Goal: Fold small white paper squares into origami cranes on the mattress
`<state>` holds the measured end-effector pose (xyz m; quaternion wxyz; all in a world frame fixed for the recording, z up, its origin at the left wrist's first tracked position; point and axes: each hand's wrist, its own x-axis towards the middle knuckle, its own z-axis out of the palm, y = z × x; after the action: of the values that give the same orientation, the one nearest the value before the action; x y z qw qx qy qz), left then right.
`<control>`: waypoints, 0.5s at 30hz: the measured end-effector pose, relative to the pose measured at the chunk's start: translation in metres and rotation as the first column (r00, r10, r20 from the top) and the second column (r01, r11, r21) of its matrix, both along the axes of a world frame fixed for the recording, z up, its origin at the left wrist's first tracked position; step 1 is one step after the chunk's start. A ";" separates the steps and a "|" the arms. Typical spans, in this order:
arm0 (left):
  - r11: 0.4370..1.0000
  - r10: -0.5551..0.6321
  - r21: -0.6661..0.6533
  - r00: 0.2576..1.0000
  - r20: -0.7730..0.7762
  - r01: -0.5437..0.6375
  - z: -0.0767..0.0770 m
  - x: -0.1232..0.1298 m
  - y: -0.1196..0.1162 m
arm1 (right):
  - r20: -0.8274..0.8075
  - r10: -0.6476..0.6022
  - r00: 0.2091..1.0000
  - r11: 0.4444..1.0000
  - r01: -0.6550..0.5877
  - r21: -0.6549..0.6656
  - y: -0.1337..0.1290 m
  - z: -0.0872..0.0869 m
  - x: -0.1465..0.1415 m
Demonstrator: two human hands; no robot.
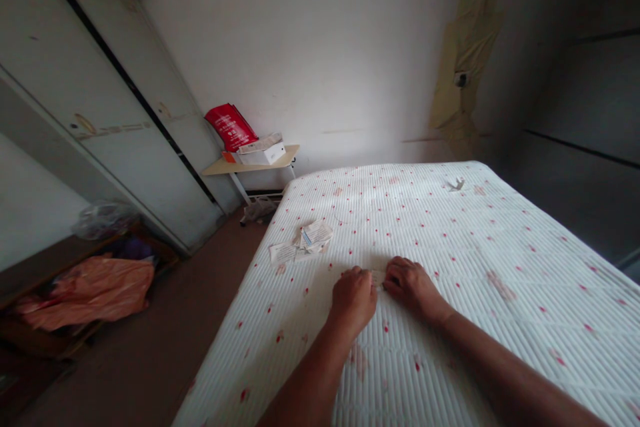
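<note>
Between my two hands lies a small pale piece of paper [377,277], close to the surface of the patterned mattress [480,320]. My left hand [355,295] is closed on its left end, knuckles up. The fingers of my right hand [411,285] curl down and pinch its right end. Most of the paper is covered by my fingers. Ahead and to the left rests a loose pile of printed papers [315,236]. A crumpled white scrap [456,183] sits near the far right part of the mattress.
A small table [220,166] beyond the bed's left corner bears a white box [267,152] and a red bag [231,127]. Grey cabinets [125,140] stand at left. An orange plastic bag [95,290] lies on a low shelf. A wall socket [461,79] is behind the bed.
</note>
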<state>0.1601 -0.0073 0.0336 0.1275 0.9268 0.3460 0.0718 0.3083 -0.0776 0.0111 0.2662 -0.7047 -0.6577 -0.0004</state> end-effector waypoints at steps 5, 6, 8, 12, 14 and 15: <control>0.997 0.079 0.013 0.997 -0.011 -0.078 -0.001 0.004 -0.004 | 0.009 -0.004 1.000 1.000 0.004 -0.007 0.001 -0.002 0.000; 0.996 0.093 0.010 0.996 -0.016 -0.093 -0.001 0.005 -0.005 | 0.010 -0.008 1.000 1.000 0.008 -0.015 0.001 -0.003 0.001; 0.993 0.119 0.004 0.993 -0.026 -0.119 0.000 0.006 -0.007 | 0.010 -0.021 1.000 0.999 0.021 -0.035 0.001 -0.003 0.000; 0.989 0.149 -0.004 0.988 -0.043 -0.150 0.001 0.006 -0.008 | -0.005 -0.056 0.998 0.996 0.055 -0.063 0.000 -0.001 -0.001; 0.988 0.156 -0.011 0.986 -0.052 -0.157 0.000 0.005 -0.006 | -0.030 -0.058 0.998 0.995 0.056 -0.078 0.000 0.002 -0.001; 0.987 0.158 -0.014 0.986 -0.055 -0.159 0.000 0.004 -0.004 | -0.045 -0.058 0.997 0.995 0.054 -0.087 0.000 0.003 -0.001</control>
<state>0.1643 -0.0117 0.0337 0.1205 0.8968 0.4224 0.0536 0.3074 -0.0777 0.0137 0.2510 -0.7336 -0.6305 0.0372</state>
